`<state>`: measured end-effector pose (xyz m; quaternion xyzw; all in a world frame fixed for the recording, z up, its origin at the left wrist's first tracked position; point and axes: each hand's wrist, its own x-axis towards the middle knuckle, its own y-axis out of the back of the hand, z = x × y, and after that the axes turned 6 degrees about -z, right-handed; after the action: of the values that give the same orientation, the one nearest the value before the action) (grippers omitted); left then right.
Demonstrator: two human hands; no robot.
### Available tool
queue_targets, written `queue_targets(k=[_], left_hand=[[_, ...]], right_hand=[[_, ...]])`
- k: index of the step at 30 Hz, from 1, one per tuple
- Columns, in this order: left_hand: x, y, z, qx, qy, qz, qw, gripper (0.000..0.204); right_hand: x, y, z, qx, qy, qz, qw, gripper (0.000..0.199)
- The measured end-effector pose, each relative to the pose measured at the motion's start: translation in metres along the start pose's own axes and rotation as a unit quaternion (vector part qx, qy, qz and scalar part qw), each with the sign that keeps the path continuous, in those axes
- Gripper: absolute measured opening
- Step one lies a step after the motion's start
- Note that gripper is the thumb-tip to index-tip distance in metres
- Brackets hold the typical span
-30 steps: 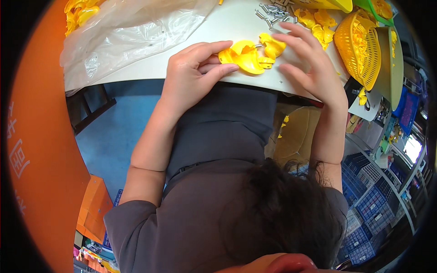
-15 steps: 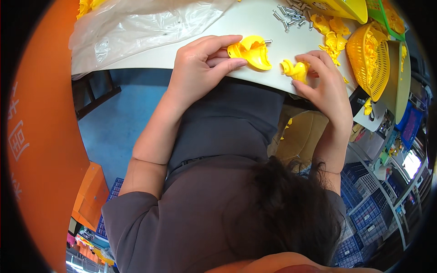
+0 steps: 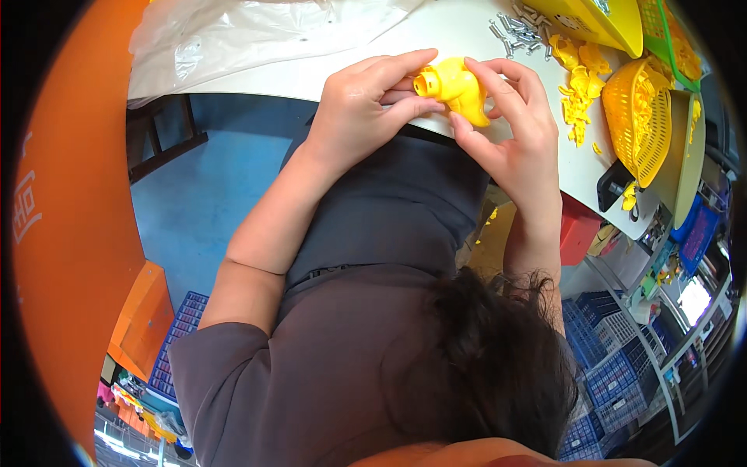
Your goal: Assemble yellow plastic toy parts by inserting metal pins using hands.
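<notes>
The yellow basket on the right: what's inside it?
The basket lies tipped on the white table, holding small yellow plastic pieces. Its mesh wall hides how many.

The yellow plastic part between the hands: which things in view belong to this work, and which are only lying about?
In use: yellow plastic part, left hand, right hand.

Lying about: metal screws, loose yellow pieces, yellow basket, clear plastic bag.
</notes>
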<state>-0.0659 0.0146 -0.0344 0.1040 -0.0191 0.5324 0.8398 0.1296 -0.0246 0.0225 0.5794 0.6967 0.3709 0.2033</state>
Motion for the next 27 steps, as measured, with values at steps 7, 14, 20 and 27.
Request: queue_targets(k=[7, 14, 20, 27], left_hand=[[0.002, 0.003, -0.001, 0.043, -0.034, -0.018, 0.998, 0.045], [0.001, 0.0, -0.001, 0.013, -0.014, -0.01, 1.0, 0.044], [0.001, 0.004, -0.002, 0.0, -0.042, -0.032, 0.999, 0.047], [0.011, -0.013, 0.003, 0.139, -0.117, 0.023, 0.983, 0.049]], right_hand=[[0.0, -0.006, 0.01, -0.021, 0.026, 0.012, 0.999, 0.05], [0.002, -0.004, 0.014, -0.04, 0.051, -0.006, 0.998, 0.049], [0.004, 0.0, 0.012, -0.032, 0.029, -0.037, 0.998, 0.049], [0.004, -0.005, 0.017, -0.046, 0.058, -0.053, 0.996, 0.05]])
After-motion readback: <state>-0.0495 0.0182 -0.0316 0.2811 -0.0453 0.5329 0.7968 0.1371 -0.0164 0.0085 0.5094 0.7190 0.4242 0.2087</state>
